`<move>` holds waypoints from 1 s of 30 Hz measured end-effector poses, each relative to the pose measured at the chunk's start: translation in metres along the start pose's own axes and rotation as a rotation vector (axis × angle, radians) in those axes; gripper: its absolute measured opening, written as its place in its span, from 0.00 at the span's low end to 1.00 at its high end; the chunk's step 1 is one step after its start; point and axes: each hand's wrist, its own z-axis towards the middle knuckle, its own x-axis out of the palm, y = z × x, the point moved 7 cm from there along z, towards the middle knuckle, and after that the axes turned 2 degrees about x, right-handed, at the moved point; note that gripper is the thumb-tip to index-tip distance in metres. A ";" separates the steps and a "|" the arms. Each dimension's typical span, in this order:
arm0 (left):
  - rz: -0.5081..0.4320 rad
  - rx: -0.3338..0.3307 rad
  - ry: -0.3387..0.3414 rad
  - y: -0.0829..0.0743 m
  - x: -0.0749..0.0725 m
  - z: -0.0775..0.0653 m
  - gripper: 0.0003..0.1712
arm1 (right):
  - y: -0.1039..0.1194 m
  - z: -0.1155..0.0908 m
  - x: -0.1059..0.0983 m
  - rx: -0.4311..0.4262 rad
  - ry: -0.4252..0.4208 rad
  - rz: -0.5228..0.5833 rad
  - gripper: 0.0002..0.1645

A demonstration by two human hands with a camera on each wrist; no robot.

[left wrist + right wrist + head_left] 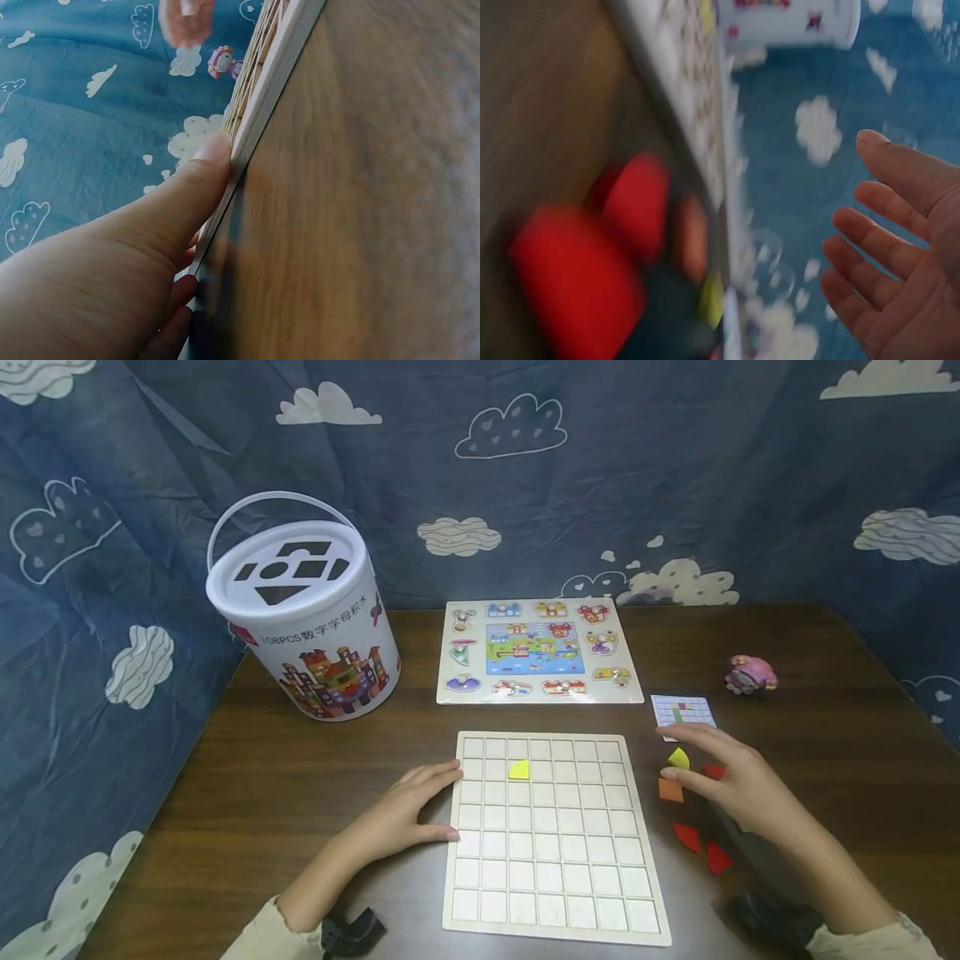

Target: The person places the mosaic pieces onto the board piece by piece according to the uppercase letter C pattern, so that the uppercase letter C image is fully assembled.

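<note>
A pale wooden grid board (555,843) lies on the table, with one yellow quarter-round piece (519,770) in a cell of its second row. My left hand (405,810) rests at the board's left edge, thumb and fingertips touching the rim with the fingers fairly straight. To the right of the board my right hand (738,781) hovers over loose pieces, its fingers spread and holding nothing in the right wrist view. Under and around it are another yellow piece (678,758), an orange square (671,790) and several red pieces (687,837). One red piece is partly hidden by the hand.
A small pattern card (682,710) lies just beyond my right hand. Behind the board is a picture puzzle (536,693) with knobbed pieces. A white lidded bucket (315,610) stands back left; a pink toy figure (752,675) sits at the right.
</note>
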 end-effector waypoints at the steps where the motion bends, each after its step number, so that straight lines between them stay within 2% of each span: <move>1: -0.003 0.000 0.002 0.000 0.000 0.000 0.44 | -0.009 -0.005 -0.003 0.024 -0.004 -0.010 0.31; 7: -0.009 -0.004 0.014 0.001 0.001 0.001 0.45 | -0.057 -0.022 -0.008 0.138 0.030 -0.070 0.32; 13: -0.002 -0.006 0.016 0.000 0.001 0.001 0.45 | -0.080 -0.026 -0.006 0.221 0.144 -0.104 0.33; 16: 0.000 -0.005 0.015 0.000 0.000 0.001 0.46 | -0.082 -0.025 -0.005 0.226 0.166 -0.135 0.30; 23: 0.000 -0.003 0.008 0.000 0.000 0.000 0.46 | -0.079 -0.022 -0.006 0.195 0.138 -0.181 0.20; 27: 0.004 0.000 0.007 0.001 0.000 0.000 0.46 | -0.073 -0.019 -0.009 0.192 0.122 -0.193 0.21; 30: 0.004 0.004 0.005 0.000 0.000 0.000 0.46 | -0.060 -0.015 -0.013 0.154 0.073 -0.190 0.22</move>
